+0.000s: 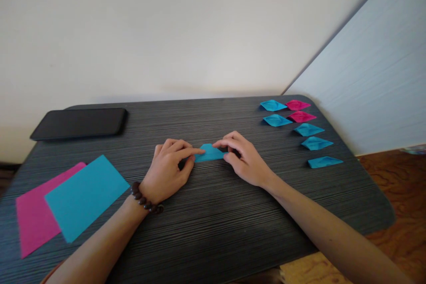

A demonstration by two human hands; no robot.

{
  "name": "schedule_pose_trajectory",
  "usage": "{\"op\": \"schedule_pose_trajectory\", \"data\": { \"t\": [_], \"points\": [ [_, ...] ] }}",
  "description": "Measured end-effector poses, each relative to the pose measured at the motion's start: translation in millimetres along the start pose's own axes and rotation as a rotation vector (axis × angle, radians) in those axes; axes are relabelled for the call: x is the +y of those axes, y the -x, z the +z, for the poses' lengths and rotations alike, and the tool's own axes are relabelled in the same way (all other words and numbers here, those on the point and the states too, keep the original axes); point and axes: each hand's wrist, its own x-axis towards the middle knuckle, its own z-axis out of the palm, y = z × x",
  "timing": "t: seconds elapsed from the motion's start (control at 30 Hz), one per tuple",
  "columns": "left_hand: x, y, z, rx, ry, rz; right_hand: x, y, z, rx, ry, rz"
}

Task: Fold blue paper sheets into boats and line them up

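A small folded blue paper (210, 154) lies flat on the table in front of me, wide at the bottom with a low peak at the top. On its left end my left hand (169, 166) presses with the index finger on top and the thumb at the lower edge; a dark beaded bracelet (143, 199) circles that wrist. My right hand (246, 157) has its index fingertip by the peak and its thumb at the right end, fingers curled around that side. Parts of both ends are hidden under the fingers.
Folded paper boats, several blue (278, 120) and two pink (301, 116), stand at the right of the dark table (206, 239). On the left, a blue sheet (87, 197) overlaps a pink sheet (35, 217). A black phone (80, 123) lies behind them. A wall (186, 31) borders the back edge.
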Motion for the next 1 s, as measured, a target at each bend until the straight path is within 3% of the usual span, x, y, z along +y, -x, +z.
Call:
{"op": "schedule_pose_trajectory", "data": {
  "t": [0.17, 0.43, 1.0],
  "points": [
    [7.0, -1.5, 1.3, 0.018, -0.011, -0.032, 0.1, -0.1, 5.4, -0.043, 0.194, -0.015],
    [25.2, -13.1, 10.2, 0.068, -0.047, -0.201, 0.1, -1.4, 7.8, -0.05, 0.225, 0.021],
    [8.6, -10.8, -1.9, -0.081, -0.009, -0.183, -0.6, -2.5, 5.2, -0.076, 0.204, 0.037]
  ]
}}
